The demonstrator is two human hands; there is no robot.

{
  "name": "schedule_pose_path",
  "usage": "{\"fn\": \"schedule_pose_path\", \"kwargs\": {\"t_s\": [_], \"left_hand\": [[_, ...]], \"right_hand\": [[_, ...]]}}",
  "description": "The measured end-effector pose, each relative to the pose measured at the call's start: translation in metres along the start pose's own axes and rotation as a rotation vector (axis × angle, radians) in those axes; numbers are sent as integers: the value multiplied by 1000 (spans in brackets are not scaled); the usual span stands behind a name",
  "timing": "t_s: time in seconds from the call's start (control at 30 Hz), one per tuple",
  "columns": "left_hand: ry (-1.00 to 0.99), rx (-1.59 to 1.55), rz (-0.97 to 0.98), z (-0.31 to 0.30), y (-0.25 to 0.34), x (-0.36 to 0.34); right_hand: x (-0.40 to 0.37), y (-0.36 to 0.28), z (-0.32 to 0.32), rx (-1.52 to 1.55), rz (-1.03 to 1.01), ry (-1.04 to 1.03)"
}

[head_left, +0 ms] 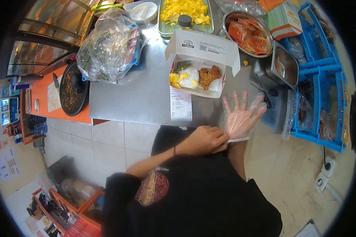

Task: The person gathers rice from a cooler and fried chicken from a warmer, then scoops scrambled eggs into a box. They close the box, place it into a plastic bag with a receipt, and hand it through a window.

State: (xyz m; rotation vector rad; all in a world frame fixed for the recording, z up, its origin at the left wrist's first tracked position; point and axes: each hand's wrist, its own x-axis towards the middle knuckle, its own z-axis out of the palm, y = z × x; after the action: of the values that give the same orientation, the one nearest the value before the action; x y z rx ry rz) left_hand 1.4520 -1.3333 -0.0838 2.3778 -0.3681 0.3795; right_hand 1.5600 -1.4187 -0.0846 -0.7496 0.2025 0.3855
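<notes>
My right hand [242, 115] wears a clear plastic glove, its fingers spread above the steel counter's front edge. My left hand [205, 139] is bare, its fingers pinched on the cuff of the plastic glove [239, 139] at my right wrist. Beyond the hands, an open white food box [217, 93] holds rice [189, 81], yellow egg [175, 80], fried chicken [209, 77] and a green leafy piece. A printed receipt [181, 106] lies partly under the box. Black-handled scissors [268, 98] lie beside my right fingertips.
Plastic bags [106, 47] fill the counter's left. A tray of yellow egg [184, 11] and a bowl of red packets [248, 33] stand behind. Steel containers [284, 65] and blue baskets [319, 103] line the right. A black pan [72, 93] is far left.
</notes>
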Motion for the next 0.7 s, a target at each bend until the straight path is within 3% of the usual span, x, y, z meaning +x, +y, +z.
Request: {"fn": "schedule_pose_path", "kwargs": {"t_s": [0.3,0.57,0.63,0.7], "left_hand": [[142,83,-128,-1,-1,-4],[66,4,-114,1,-7,-12],[55,25,-127,0,-8,-13],[49,34,-135,-1,-8,-15]], "right_hand": [[-1,-1,14,-98,-180,0],[7,6,21,-326,-304,54],[10,12,11,-395,-326,-60],[11,14,11,-371,-309,-48]]}}
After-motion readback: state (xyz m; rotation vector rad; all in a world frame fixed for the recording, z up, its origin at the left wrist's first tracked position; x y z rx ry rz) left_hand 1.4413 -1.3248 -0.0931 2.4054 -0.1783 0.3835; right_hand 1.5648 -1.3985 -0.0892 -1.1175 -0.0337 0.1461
